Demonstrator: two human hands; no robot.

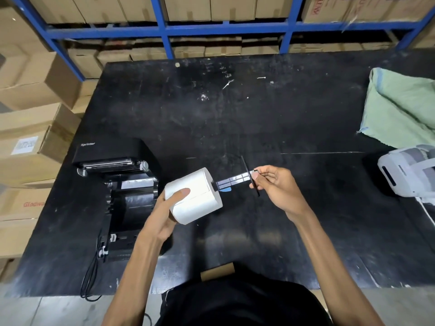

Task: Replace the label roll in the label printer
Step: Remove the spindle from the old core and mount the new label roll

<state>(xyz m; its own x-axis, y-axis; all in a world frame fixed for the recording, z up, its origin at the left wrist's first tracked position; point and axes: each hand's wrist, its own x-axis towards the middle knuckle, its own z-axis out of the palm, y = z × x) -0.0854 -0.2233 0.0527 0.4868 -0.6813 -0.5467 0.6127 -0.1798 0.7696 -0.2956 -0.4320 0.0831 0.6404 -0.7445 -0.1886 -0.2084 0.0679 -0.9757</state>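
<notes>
The left hand (173,203) grips the new label roll (194,196) above the counter (282,114); the right hand (275,184) pinches the spindle (235,180), partly threaded through it. The printer (122,191) lies open, loading remains

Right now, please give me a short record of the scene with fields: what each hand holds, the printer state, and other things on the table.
left hand: grips the white label roll
right hand: holds the black spindle by its flange end
spindle: its far end is in the roll's core, most of it still outside
label printer: lid open, roll bay has no roll in it
table: black; green sack, white device, cardboard core at the near edge
</notes>
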